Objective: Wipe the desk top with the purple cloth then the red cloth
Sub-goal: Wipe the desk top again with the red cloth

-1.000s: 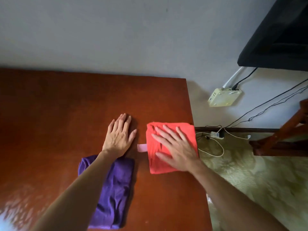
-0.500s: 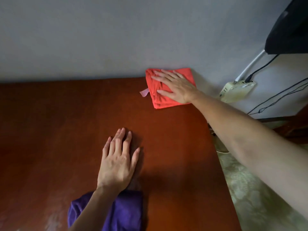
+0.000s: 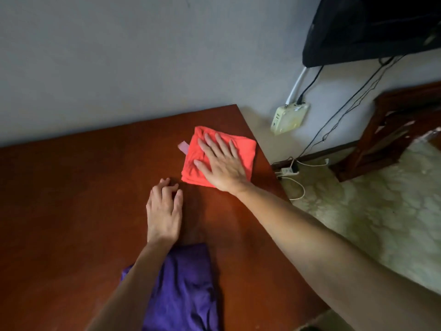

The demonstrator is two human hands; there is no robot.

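Note:
A folded red cloth (image 3: 247,149) with a small pink tag lies near the far right corner of the reddish-brown desk top (image 3: 71,211). My right hand (image 3: 220,163) presses flat on it, fingers spread, covering its middle. My left hand (image 3: 164,211) rests on the bare desk just in front of the red cloth, fingers slightly curled, holding nothing. The crumpled purple cloth (image 3: 186,283) lies at the near edge, partly under my left forearm.
The grey wall runs along the desk's back edge. Right of the desk are a wall power box (image 3: 288,118) with cables, a power strip (image 3: 288,172) on the floor, a wooden chair frame (image 3: 391,132), a pale carpet (image 3: 370,211) and a dark screen (image 3: 372,27) above.
My right hand pushed the red cloth out to the far corner by the wall, then drew it back a little toward me. My left fingers have curled slightly.

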